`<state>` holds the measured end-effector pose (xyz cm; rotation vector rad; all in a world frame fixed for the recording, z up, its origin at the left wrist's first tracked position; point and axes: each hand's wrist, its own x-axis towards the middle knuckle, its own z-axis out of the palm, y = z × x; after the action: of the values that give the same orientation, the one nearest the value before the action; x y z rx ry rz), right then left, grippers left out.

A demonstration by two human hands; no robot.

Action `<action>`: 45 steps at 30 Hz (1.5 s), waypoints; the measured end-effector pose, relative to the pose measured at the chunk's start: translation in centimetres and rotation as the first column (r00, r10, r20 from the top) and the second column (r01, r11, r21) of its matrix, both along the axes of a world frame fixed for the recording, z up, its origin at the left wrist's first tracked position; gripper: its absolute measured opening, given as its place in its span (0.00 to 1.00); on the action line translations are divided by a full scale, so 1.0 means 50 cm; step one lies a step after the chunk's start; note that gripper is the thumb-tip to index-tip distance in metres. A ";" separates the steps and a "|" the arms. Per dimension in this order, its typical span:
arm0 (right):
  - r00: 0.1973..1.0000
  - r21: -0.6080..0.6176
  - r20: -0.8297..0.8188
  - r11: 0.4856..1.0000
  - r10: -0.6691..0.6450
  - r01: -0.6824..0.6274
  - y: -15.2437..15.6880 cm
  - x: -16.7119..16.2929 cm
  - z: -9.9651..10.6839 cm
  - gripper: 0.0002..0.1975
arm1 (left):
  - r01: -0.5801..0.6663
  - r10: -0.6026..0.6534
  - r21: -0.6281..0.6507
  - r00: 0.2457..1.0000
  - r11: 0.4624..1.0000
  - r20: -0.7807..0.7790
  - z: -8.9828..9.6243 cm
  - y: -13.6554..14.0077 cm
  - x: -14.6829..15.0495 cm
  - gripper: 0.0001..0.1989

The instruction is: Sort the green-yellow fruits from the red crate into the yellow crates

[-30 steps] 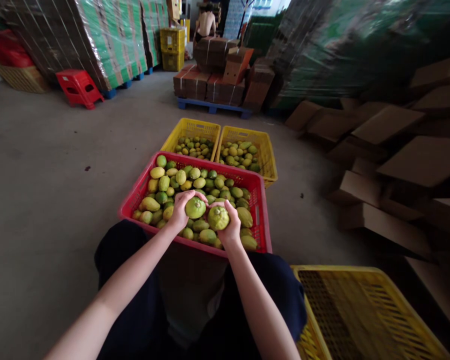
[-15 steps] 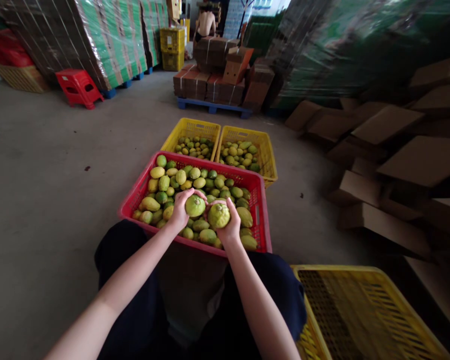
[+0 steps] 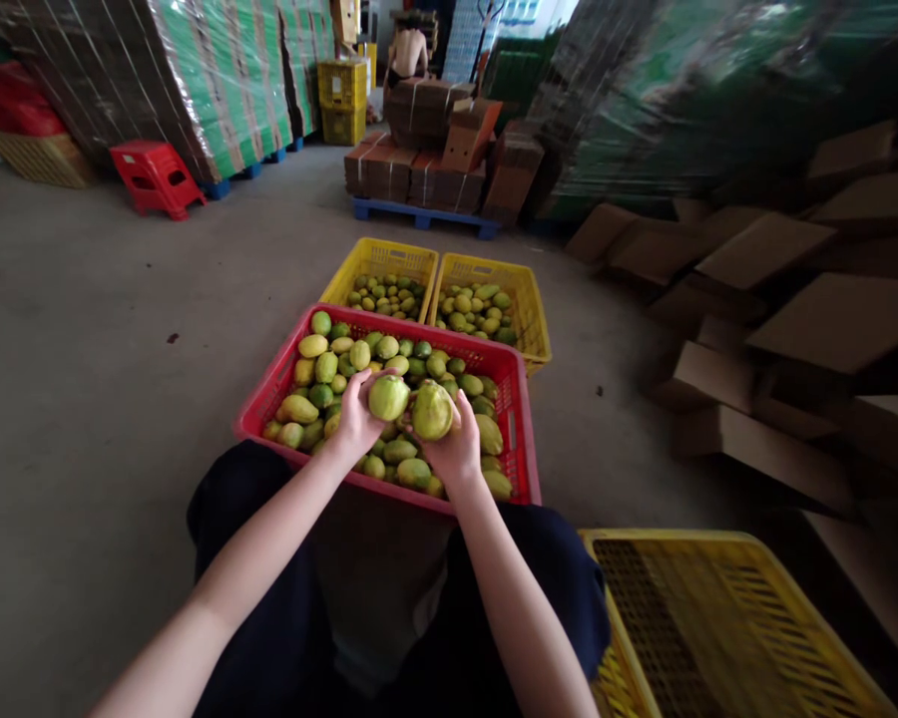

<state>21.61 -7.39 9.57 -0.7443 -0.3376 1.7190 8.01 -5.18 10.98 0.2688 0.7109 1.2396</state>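
My left hand (image 3: 359,414) is closed around a round yellow-green lemon (image 3: 388,398), its fingers behind the fruit. Beside it, my right hand (image 3: 455,444) grips a second, slightly bumpy green lemon (image 3: 432,411). The two fruits are held close together over a red plastic crate (image 3: 525,439). Inside that crate lie many loose lemons (image 3: 297,409), from yellow to dark green. My hands and forearms hide part of the fruit below them.
Two yellow crates (image 3: 535,289) with smaller fruit stand just beyond the red one. Another yellow crate (image 3: 688,538) is at my right knee. Cardboard boxes (image 3: 778,449) are heaped on the right. Farther off are a red stool (image 3: 157,178), a blue pallet (image 3: 425,214) with cartons, and a person (image 3: 408,52).
The lemon in my right hand has been turned and raised slightly, showing another side. The left-hand lemon has also turned and risen a little.
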 end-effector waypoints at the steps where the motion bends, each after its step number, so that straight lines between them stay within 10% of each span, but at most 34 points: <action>1: 1.000 -0.018 -0.025 1.000 0.011 -0.011 0.002 0.005 -0.001 0.15 | 0.012 -0.010 -0.035 0.999 0.999 0.036 -0.001 0.002 -0.002 0.15; 7: 0.998 -0.145 -0.052 0.989 -0.036 0.028 0.014 0.016 -0.012 0.10 | 0.039 -0.026 -0.211 0.998 0.977 0.065 -0.005 0.012 -0.002 0.15; 15: 0.999 -0.005 -0.027 1.000 -0.024 0.024 0.017 0.011 -0.015 0.14 | 0.098 -0.099 -0.009 0.992 0.995 -0.075 -0.004 0.000 -0.004 0.15; 27: 0.910 -0.004 -0.279 0.948 -0.308 0.319 0.030 -0.003 -0.010 0.18 | -0.169 0.219 -0.157 0.894 0.973 0.391 -0.020 0.024 0.036 0.14; 45: 0.869 -0.091 -0.282 0.913 -0.408 0.398 0.045 -0.028 -0.003 0.15 | -0.250 0.207 0.087 0.917 0.964 0.342 -0.056 0.050 0.094 0.15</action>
<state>20.23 -5.12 9.41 -0.5219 0.0536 1.4077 12.70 -2.68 8.19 0.0784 0.3776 1.5146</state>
